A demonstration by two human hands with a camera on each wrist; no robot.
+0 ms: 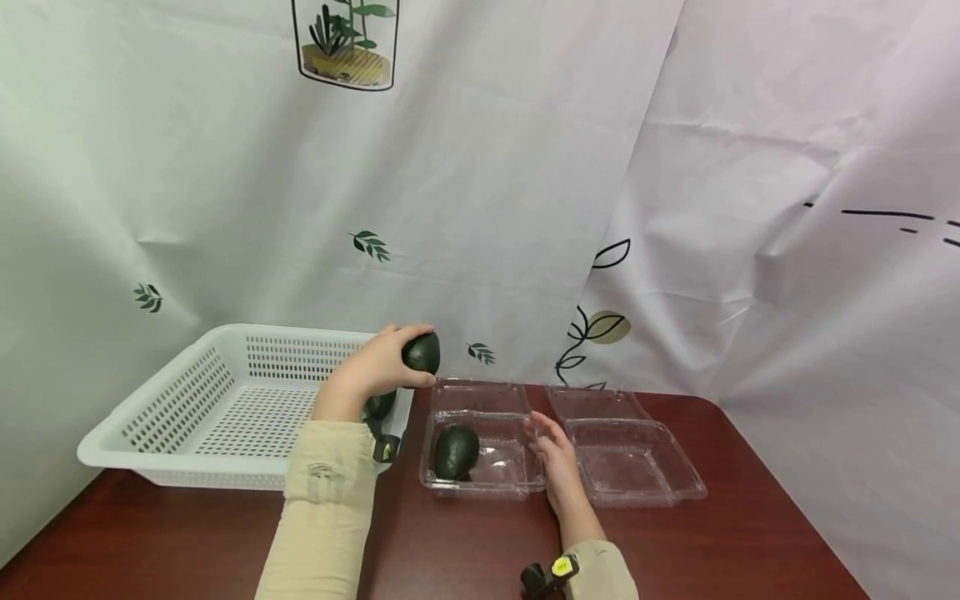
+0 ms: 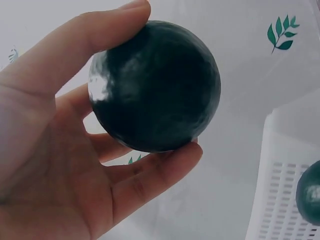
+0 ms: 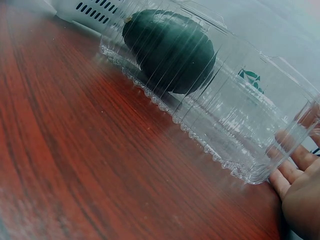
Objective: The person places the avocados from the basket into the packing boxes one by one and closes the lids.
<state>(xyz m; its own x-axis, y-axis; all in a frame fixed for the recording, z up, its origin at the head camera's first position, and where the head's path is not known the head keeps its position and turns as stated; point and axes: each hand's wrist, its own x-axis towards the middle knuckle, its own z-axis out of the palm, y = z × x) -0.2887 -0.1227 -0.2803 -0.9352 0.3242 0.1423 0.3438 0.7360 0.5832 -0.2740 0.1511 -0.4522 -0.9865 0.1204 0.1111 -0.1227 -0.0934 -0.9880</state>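
Note:
My left hand (image 1: 378, 364) grips a dark green avocado (image 1: 422, 353) between thumb and fingers, raised above the gap between the basket and the nearer clear plastic container. In the left wrist view the held avocado (image 2: 157, 87) looks smooth and round, fingers wrapped about its sides. Another avocado (image 1: 457, 452) lies in the left half of that clear container (image 1: 487, 488), whose lid stands folded back. At the container's right wall, my right hand (image 1: 558, 467) rests with loosely extended fingers, its fingertips (image 3: 280, 182) against the plastic near the bottom corner.
A white perforated basket (image 1: 112, 450) stands at the left, with dark avocados (image 1: 381, 405) at its right end, partly hidden by my left wrist. A second clear container (image 1: 693, 485), lid folded back, sits right of my right hand. Behind the brown table (image 1: 450, 558) hangs a white printed cloth.

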